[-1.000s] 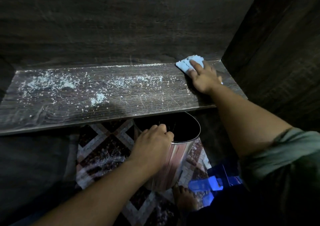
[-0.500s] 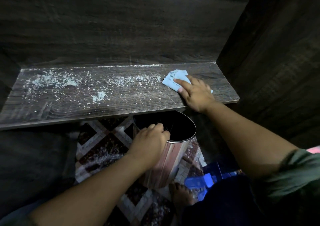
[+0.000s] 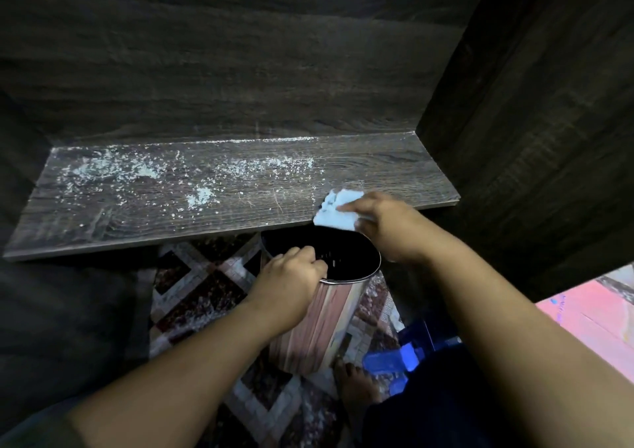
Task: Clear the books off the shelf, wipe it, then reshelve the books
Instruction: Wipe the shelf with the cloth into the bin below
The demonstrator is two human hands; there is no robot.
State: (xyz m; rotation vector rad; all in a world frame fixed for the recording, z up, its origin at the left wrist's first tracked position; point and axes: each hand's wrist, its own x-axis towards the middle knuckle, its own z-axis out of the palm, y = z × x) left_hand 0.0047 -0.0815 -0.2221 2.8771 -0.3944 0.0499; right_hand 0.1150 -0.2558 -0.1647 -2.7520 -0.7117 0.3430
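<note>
Pressing a pale cloth [image 3: 338,212] onto the front edge of the shelf [image 3: 240,187] at about 3 o'clock with the right hand [image 3: 384,223], fingers lying fairly straight on top — part of the cloth hanging past the edge. Gripping the rim of a metal bin [image 3: 319,324] with the left hand [image 3: 288,276], fingers curling over it, holding the bin's mouth just below the cloth. Showing white crumbs [image 3: 144,173] scattered from the shelf's middle out to 9 o'clock — plain wood grain at the 3 o'clock end. Standing on a patterned floor [image 3: 192,286], a blue plastic object [image 3: 387,362] lying at 4 o'clock of the bin, beside a bare foot [image 3: 356,386].
</note>
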